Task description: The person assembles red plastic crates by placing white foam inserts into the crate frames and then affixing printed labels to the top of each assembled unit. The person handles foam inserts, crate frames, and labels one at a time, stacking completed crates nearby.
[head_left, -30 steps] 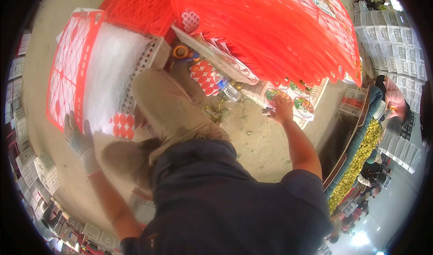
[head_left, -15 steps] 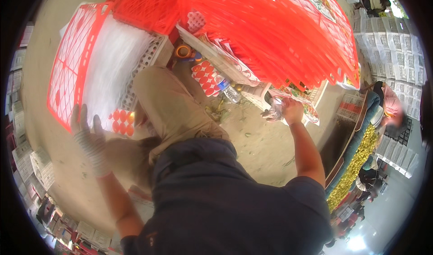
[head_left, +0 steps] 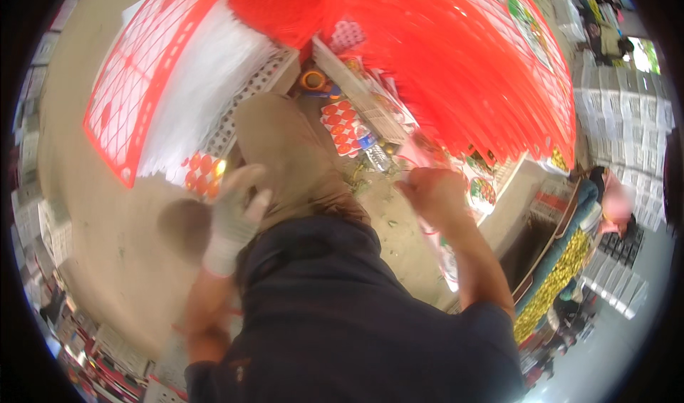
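Note:
My left hand, in a pale glove, is raised beside my left knee with its fingers apart and nothing in them. My bare right hand is closed at the front of the stacked red crates, its fingers pinching a printed sheet. That sheet, pale with red and green print, hangs down below my wrist; the hand hides its middle. Just left of my right hand, a clear plastic bottle lies on the ground. A sheet of round red stickers lies beyond it.
Nested red plastic crates lean in a long row ahead. A red crate with white sheeting stands at left. An orange tape roll lies near my knee. At right, a long trough holds yellow-green fruit; stacked pale crates rise behind.
My left hand has moved right, from the left crate to my knee. My right hand has shifted slightly left and down; the crumpled greyish thing in it no longer shows, and a printed sheet hangs there.

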Demonstrator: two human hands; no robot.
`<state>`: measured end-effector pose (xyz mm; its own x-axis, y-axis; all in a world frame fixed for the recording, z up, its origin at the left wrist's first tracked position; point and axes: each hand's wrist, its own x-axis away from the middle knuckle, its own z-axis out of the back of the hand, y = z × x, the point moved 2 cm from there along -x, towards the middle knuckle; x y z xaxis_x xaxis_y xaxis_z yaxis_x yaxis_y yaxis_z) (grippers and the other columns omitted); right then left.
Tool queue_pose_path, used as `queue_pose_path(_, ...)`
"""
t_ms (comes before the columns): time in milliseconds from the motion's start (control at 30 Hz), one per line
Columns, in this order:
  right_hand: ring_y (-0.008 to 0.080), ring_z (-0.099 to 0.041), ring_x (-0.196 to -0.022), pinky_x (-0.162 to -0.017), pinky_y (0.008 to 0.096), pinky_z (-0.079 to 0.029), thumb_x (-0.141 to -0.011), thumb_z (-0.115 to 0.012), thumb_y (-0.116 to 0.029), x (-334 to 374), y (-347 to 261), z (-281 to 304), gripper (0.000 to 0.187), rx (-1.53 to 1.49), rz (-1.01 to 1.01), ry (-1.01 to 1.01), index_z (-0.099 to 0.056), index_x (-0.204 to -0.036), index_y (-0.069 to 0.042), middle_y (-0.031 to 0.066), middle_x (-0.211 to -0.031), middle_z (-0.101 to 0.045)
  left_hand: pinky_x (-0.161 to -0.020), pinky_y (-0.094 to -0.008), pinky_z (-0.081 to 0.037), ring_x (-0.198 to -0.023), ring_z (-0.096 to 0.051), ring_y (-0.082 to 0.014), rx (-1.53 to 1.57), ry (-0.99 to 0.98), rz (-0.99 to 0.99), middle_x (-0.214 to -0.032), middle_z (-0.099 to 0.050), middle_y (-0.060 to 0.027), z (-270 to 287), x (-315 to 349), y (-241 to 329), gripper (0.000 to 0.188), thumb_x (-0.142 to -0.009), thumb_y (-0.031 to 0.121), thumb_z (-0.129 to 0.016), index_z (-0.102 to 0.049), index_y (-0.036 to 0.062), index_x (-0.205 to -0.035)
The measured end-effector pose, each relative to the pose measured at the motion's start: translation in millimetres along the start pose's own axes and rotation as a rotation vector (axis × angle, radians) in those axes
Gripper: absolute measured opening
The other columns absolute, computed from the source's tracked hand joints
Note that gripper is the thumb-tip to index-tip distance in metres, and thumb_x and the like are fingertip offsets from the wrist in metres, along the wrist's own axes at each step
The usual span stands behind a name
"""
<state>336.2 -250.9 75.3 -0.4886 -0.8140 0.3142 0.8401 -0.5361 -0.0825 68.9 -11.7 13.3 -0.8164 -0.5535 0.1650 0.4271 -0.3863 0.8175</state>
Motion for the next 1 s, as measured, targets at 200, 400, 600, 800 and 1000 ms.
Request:
queue_pose_path(200, 0.0242, -0.066, -0.078, -0.071, 0.0409, -0.051, -0.080, -0.073, -0.030, -34.4, -151.0, -32.7, 0.024, -0.332, 0.849, 0.171, -0.060, -0.072, -0.011, 0.0067, -0.070, -0.061, -0.090, -0.0351, -0.054, -0.105, -0.065, -0.0168, 1.356, 0.106, 0.455, -0.121, -0.066, -0.0085, -11.6, -5.3, 11.8, 0.045, -0.097, 0.017, -0.063, -0.054, 0.0008, -0.138)
queue_pose_path(400, 0.0295, -0.067, -0.096, -0.095, 0.0432, -0.049, -0.084, -0.074, -0.047, -74.0, -194.2, -33.0, 0.045, -0.556, 0.934, -0.017, -0.071, -0.100, -0.006, 0.0098, -0.098, -0.070, -0.089, -0.0308, -0.054, -0.098, -0.066, -0.0110, 0.960, 0.252, 0.475, -0.111, -0.073, -0.0050, 22.6, 25.8, -33.1, 0.031, -0.094, 0.009, -0.066, -0.068, -0.0009, -0.123)
queue_pose_path(600, 0.0312, -0.062, -0.117, -0.099, 0.0447, -0.050, -0.082, -0.080, -0.035, -130.3, -203.1, -43.2, 0.055, -0.665, 0.792, 0.117, -0.066, -0.124, -0.003, 0.0149, -0.129, -0.064, -0.099, -0.0315, -0.050, -0.113, -0.061, -0.0135, 1.027, 0.207, 0.348, -0.128, -0.065, -0.0082, 40.1, 36.8, -32.8, 0.048, -0.093, 0.006, -0.069, -0.054, 0.0009, -0.138)
queue_pose_path(800, 0.0276, -0.072, -0.095, -0.078, 0.0360, -0.059, -0.082, -0.079, -0.022, -125.1, -208.6, -30.7, 0.039, -0.681, 0.894, 0.349, -0.070, -0.115, -0.003, 0.0096, -0.110, -0.073, -0.084, -0.0281, -0.053, -0.091, -0.066, -0.0079, 0.954, 0.392, 0.325, -0.103, -0.074, -0.0018, 52.3, 24.8, -1.7, 0.028, -0.089, 0.013, -0.072, -0.073, 0.0021, -0.115)
queue_pose_path(1000, 0.0267, -0.074, -0.086, -0.071, 0.0356, -0.060, -0.079, -0.078, -0.010, -117.5, -208.6, 8.5, 0.027, -0.556, 0.895, 0.408, -0.073, -0.105, -0.004, 0.0110, -0.103, -0.075, -0.088, -0.0273, -0.051, -0.097, -0.063, -0.0062, 0.868, 0.298, 0.286, -0.103, -0.074, -0.0007, 50.6, 14.5, 9.4, 0.029, -0.090, 0.012, -0.072, -0.073, 0.0035, -0.118)
